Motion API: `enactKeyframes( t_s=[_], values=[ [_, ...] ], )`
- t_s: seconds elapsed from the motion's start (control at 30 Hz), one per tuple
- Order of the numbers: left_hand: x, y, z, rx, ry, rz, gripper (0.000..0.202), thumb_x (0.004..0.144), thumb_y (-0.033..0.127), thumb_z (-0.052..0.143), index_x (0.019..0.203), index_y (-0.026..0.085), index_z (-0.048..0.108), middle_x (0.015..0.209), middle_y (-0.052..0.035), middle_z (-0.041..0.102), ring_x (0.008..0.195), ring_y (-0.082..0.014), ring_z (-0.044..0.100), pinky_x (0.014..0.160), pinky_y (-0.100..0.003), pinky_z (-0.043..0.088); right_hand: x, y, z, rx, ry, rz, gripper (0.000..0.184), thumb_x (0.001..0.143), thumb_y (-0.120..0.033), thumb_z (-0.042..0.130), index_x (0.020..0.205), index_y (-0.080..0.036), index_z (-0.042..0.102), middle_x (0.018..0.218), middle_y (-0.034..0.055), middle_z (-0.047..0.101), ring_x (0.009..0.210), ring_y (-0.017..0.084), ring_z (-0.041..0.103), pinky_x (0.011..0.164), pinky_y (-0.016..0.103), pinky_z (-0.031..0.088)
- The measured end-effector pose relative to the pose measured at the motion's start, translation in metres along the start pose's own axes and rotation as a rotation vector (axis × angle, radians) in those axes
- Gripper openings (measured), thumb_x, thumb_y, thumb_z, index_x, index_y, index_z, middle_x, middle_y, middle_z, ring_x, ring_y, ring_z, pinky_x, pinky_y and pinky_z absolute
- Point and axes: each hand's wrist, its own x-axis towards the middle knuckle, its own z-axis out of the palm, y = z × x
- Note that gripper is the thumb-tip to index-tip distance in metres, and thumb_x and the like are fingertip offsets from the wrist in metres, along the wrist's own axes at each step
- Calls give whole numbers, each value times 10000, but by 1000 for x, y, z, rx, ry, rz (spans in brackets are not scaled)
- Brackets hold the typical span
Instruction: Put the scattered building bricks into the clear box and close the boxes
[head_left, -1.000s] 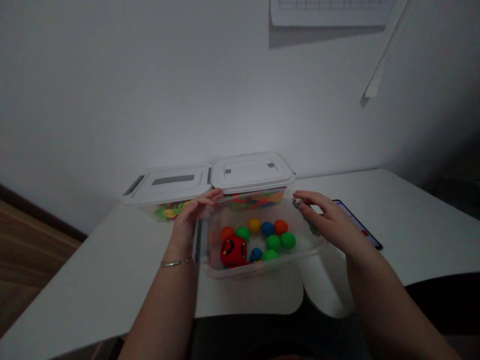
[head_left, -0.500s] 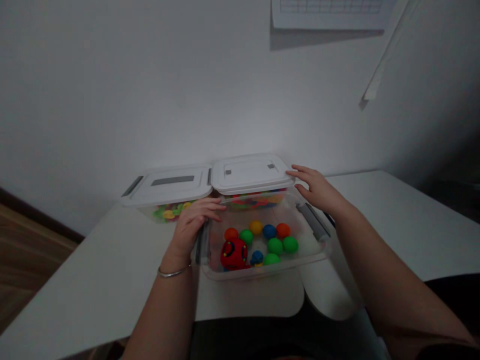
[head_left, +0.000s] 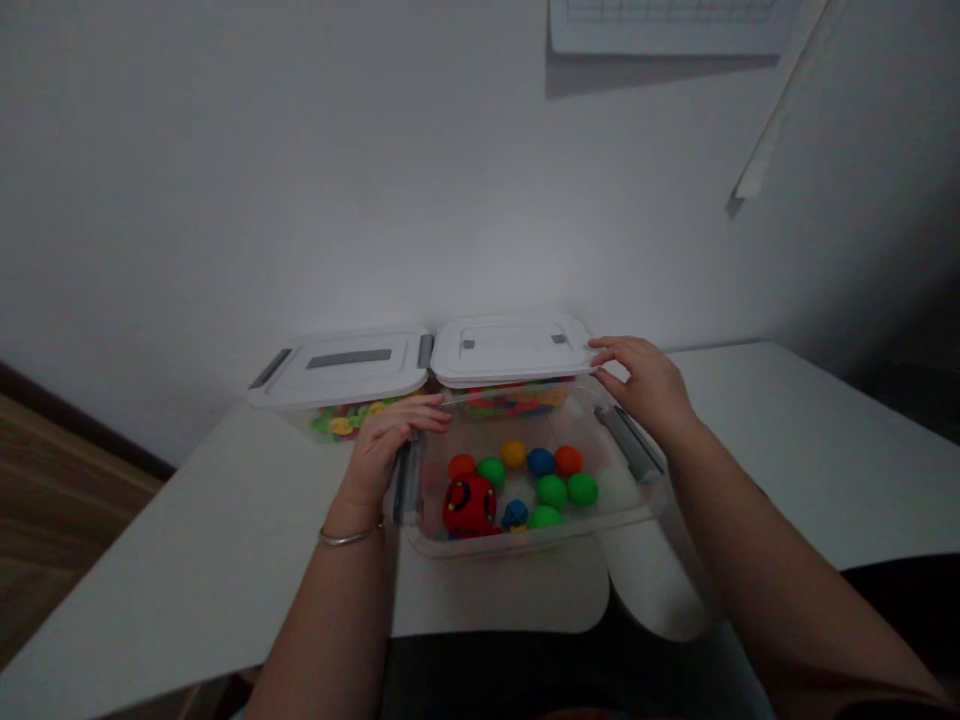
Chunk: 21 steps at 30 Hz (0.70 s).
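Observation:
A clear plastic storage box without a lid sits in front of me, with grey handles at its sides. In it lie several coloured balls, a green one among them, a red round toy and a small blue piece. My left hand rests its outstretched fingers loosely over the box's rear left corner. At the rear, my right hand pinches the right edge of a white lid between thumb and fingers. This lid is over another box of colourful pieces.
A lidded box of colourful pieces stands at the back left, near the wall. The white table has a rounded front edge. A printed sheet and a hanging white strip are on the wall.
My right hand has closed its fingers on the white lid's edge. The lid has shifted slightly to the right. My left hand and the front box stay nearly in place.

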Motion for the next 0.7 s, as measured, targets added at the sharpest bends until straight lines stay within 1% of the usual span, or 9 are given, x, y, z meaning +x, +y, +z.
enactKeyframes(
  t_s=[0.07, 0.17, 0.23, 0.3, 0.37, 0.43, 0.5, 0.6, 0.7],
  values=[
    [-1, -1, 2, -69, 38, -28, 484, 891, 582, 550, 763, 198, 815, 893, -138, 800, 1060, -353, 713, 1042, -543, 488, 0, -4, -5, 15, 99, -4, 67, 855, -187, 618, 872, -250, 634, 1115, 67, 771, 1097, 281, 698, 950, 492, 543],
    [-3, -2, 8, -251, 204, -128, 444, 882, 554, 582, 807, 179, 809, 996, -150, 788, 1075, -337, 708, 1046, -521, 499, -1, -14, -17, 17, 247, -19, 159, 830, -122, 607, 900, -265, 609, 1129, 45, 772, 1155, 267, 688, 967, 477, 552],
    [-3, -4, 11, -370, 314, -197, 399, 866, 538, 619, 901, 186, 804, 1112, -142, 767, 1123, -321, 691, 1044, -493, 512, -2, -25, -28, 23, 331, -54, 192, 817, -91, 609, 875, -271, 578, 1138, 31, 770, 1163, 258, 687, 979, 474, 556],
    [-2, -5, 12, -419, 365, -235, 415, 811, 547, 689, 1015, 200, 787, 1178, -130, 748, 1143, -317, 680, 1038, -486, 521, -5, -37, -38, 41, 383, -96, 218, 812, -69, 615, 850, -274, 551, 1129, 16, 773, 1152, 246, 693, 1001, 475, 553],
    [-2, -3, 11, -357, 398, -250, 470, 749, 542, 762, 1079, 208, 767, 1188, -115, 746, 1157, -314, 670, 1052, -481, 514, -9, -51, -46, 73, 413, -120, 241, 807, -52, 632, 829, -273, 541, 1102, 4, 778, 1147, 241, 696, 1022, 483, 546],
    [-6, 3, 7, -198, 442, -245, 457, 725, 496, 811, 1082, 216, 759, 1204, -92, 741, 1229, -305, 630, 1115, -450, 468, -16, -63, -52, 122, 421, -133, 244, 808, -66, 673, 813, -272, 543, 1065, -4, 786, 1113, 241, 711, 1015, 490, 555],
    [-14, 14, 4, -63, 418, -223, 547, 713, 534, 814, 1140, 201, 731, 1255, -106, 716, 1300, -327, 577, 1152, -464, 435, -25, -71, -57, 180, 420, -141, 250, 800, -77, 712, 807, -268, 551, 1034, -8, 792, 1076, 243, 727, 1006, 496, 565],
    [-30, 32, 4, 112, 347, -260, 614, 693, 550, 828, 1183, 204, 695, 1268, -107, 704, 1293, -343, 580, 1123, -481, 477, -40, -79, -62, 259, 386, -152, 253, 794, -83, 725, 798, -269, 553, 1035, -14, 794, 1063, 243, 732, 997, 492, 578],
    [-47, 48, 13, 151, 468, -167, 634, 740, 540, 796, 1290, 276, 623, 1382, -81, 635, 1270, -313, 602, 1127, -477, 477, -53, -82, -70, 289, 335, -140, 234, 809, -103, 700, 802, -286, 555, 1063, -15, 790, 1080, 255, 726, 991, 504, 583]
  ],
)
